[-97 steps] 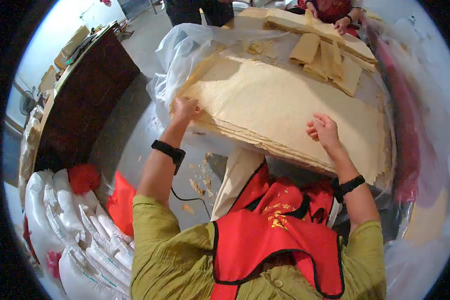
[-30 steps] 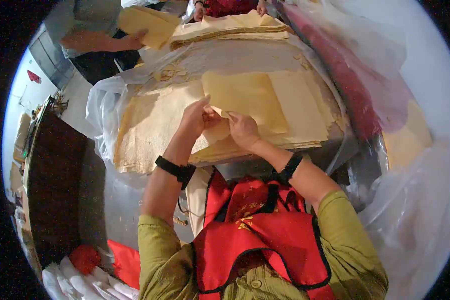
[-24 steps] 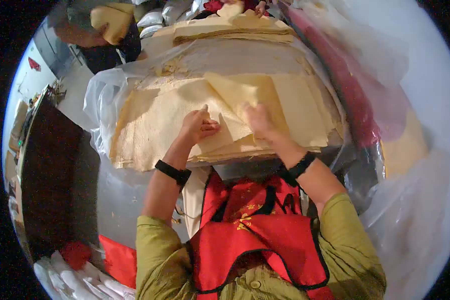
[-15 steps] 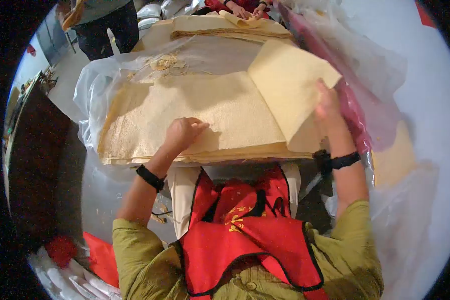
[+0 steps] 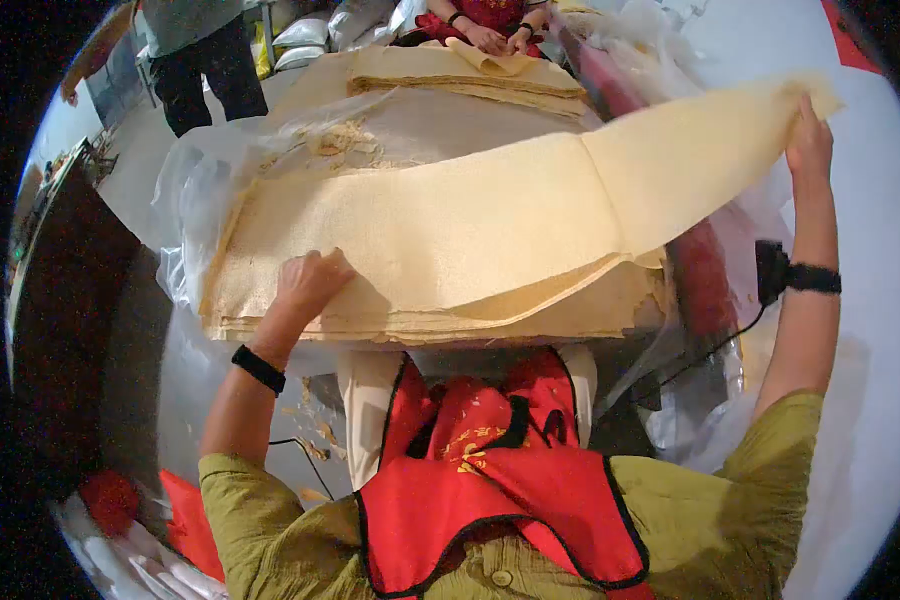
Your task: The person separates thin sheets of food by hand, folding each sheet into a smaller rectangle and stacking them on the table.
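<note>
A stack of wide pale yellow sheets lies on the table in front of me. My right hand, raised at the right, pinches the far end of the top sheet, whose right part is lifted off the stack with a crease across it. On the left part of the same sheet rests my left hand, its fingers curled closed; whether they pinch anything is hidden.
Behind the stack lie yellow scraps on clear plastic. Farther back is a second sheet pile, with a co-worker's hands at it. Another person stands at the upper left. White sacks lie beyond.
My right hand has moved right and up, drawing the sheet's folded end outward and raising it. My left hand has shifted left and slightly toward me.
</note>
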A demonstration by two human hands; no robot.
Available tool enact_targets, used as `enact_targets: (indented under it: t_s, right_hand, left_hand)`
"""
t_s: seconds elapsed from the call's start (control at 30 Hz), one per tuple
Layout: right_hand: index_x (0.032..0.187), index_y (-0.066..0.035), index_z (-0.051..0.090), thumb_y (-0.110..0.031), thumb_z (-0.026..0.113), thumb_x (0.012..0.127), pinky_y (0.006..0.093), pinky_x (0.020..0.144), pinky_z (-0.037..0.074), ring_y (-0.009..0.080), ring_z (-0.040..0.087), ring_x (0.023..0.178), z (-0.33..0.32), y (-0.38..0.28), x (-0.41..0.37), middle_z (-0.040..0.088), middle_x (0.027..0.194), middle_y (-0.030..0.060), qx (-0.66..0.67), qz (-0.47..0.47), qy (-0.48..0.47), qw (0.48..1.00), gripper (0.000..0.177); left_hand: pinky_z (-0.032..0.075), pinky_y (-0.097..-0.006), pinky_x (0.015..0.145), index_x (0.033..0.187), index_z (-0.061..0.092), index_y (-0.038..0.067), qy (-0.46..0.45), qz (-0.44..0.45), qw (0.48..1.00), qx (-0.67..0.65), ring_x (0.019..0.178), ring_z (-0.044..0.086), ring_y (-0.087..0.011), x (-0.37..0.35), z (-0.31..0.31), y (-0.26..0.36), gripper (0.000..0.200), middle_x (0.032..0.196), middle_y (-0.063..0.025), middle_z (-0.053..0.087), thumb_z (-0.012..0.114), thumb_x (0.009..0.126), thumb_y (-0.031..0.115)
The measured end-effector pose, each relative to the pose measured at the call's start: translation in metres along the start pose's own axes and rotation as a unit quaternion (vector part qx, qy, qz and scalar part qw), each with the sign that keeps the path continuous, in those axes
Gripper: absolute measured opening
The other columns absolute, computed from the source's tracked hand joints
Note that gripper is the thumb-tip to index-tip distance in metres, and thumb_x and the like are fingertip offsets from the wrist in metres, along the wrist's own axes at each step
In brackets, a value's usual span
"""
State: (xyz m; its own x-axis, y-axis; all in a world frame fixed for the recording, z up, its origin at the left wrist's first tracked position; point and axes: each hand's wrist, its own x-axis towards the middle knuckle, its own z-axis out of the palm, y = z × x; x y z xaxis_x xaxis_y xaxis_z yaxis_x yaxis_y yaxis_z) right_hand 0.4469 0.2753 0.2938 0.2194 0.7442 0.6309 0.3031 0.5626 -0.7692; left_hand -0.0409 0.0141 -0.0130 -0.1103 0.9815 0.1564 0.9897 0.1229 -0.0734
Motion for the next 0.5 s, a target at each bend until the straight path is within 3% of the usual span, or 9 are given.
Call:
enact_targets:
  t_s: [0.03,0.07,0.17,0.23,0.27,0.4,0.5]
  right_hand:
    - [0.109,0.005,0.048,-0.032,0.050,0.084,0.0327,0.074,0.044,0.0235,0.054,0.084,0.006,-0.005,0.008,0.057,0.100,0.0127,-0.001,0.014,0.018,1.000,0.045]
    - [0.108,0.005,0.049,-0.032,0.050,0.083,0.0324,0.074,0.044,0.0237,0.054,0.084,0.012,-0.009,0.016,0.057,0.101,0.0130,-0.001,0.028,0.035,0.999,0.045]
    - [0.110,0.006,0.048,-0.034,0.047,0.085,0.0306,0.078,0.044,0.0221,0.054,0.092,-0.032,0.051,0.092,0.056,0.103,0.0130,0.053,0.038,0.030,0.997,0.047]
    - [0.111,0.007,0.048,-0.036,0.045,0.086,0.0294,0.081,0.044,0.0211,0.053,0.098,-0.072,0.083,0.117,0.056,0.104,0.0130,0.100,0.045,0.050,0.993,0.049]
    - [0.111,0.006,0.048,-0.037,0.044,0.086,0.0295,0.081,0.044,0.0210,0.053,0.099,-0.081,0.080,0.107,0.056,0.104,0.0130,0.159,0.077,0.107,0.978,0.050]
    - [0.111,0.004,0.048,-0.035,0.049,0.083,0.0322,0.077,0.043,0.0217,0.054,0.093,-0.107,0.032,0.067,0.057,0.102,0.0140,-0.035,-0.003,0.160,0.987,0.048]
    - [0.108,0.001,0.052,-0.035,0.049,0.083,0.0328,0.078,0.043,0.0232,0.054,0.094,-0.084,0.007,0.061,0.056,0.104,0.0144,-0.154,-0.086,0.163,0.971,0.044]
  left_hand:
    - [0.049,-0.0384,0.058,0.081,0.058,0.015,-0.006,-0.015,1.000,0.025,0.067,0.060,-0.0284,0.001,-0.002,-0.002,0.014,0.066,-0.0119,0.057,0.052,0.075,0.026]
    - [0.048,-0.0397,0.058,0.080,0.057,0.015,-0.002,-0.089,0.995,-0.031,0.066,0.060,-0.0291,-0.002,-0.007,-0.003,0.012,0.065,-0.0111,0.057,0.052,0.075,0.025]
    - [0.046,-0.0423,0.059,0.080,0.056,0.013,-0.016,-0.049,0.998,-0.024,0.066,0.059,-0.0324,-0.014,-0.019,-0.015,0.019,0.069,-0.0137,0.059,0.051,0.075,0.031]
    - [0.046,-0.0433,0.059,0.080,0.056,0.013,0.002,-0.069,0.995,-0.068,0.066,0.058,-0.0335,-0.018,-0.015,-0.027,0.022,0.070,-0.0148,0.059,0.050,0.075,0.033]
    - [0.045,-0.0438,0.060,0.080,0.056,0.012,0.011,-0.077,0.993,-0.089,0.066,0.058,-0.0341,-0.017,-0.011,-0.032,0.023,0.070,-0.0153,0.059,0.050,0.075,0.034]
    - [0.045,-0.0430,0.060,0.089,0.058,0.014,0.013,-0.055,0.994,-0.095,0.066,0.057,-0.0331,-0.015,0.001,-0.042,0.025,0.069,-0.0151,0.058,0.052,0.074,0.033]
    - [0.045,-0.0417,0.061,0.099,0.058,0.012,0.039,-0.050,0.991,-0.116,0.069,0.058,-0.0322,-0.015,0.000,-0.036,0.034,0.072,-0.0161,0.058,0.057,0.073,0.033]
